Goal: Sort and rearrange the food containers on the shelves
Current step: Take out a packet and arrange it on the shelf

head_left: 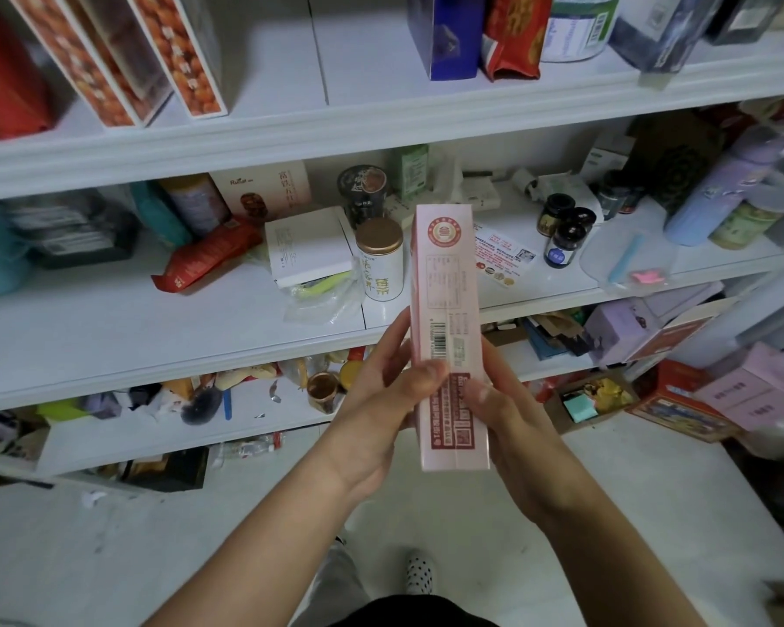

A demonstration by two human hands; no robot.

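OK, status. Both hands are on the pink carton (446, 282), which is in the air in front of the shelving, not on a shelf yet. My left hand (381, 395) wraps the left edge, thumb over the barcode. My right hand (503, 400) clamps the right edge, thumb on the red print block. Fingers on both sides are curled tight on the carton.

The grip is on the near half. The long axis runs near to far, with the far end pointing at the middle shelf (109, 319). The hands are roughly level, the left a touch farther up. My guess: next is a straight push forward.

On the floor to the right, an open cardboard box (557, 400) holds a teal block and yellowish packets.

On the middle shelf, a clear plastic bag (322, 305) has something green inside. Just left of the carton's far end is a gold-lidded tea tin (380, 260), lid on. To the right are small dark jars (564, 230), capped. Contents of both unknown.

On the top shelf (336, 124), orange-print boxes (177, 52) stand tilted at far left.
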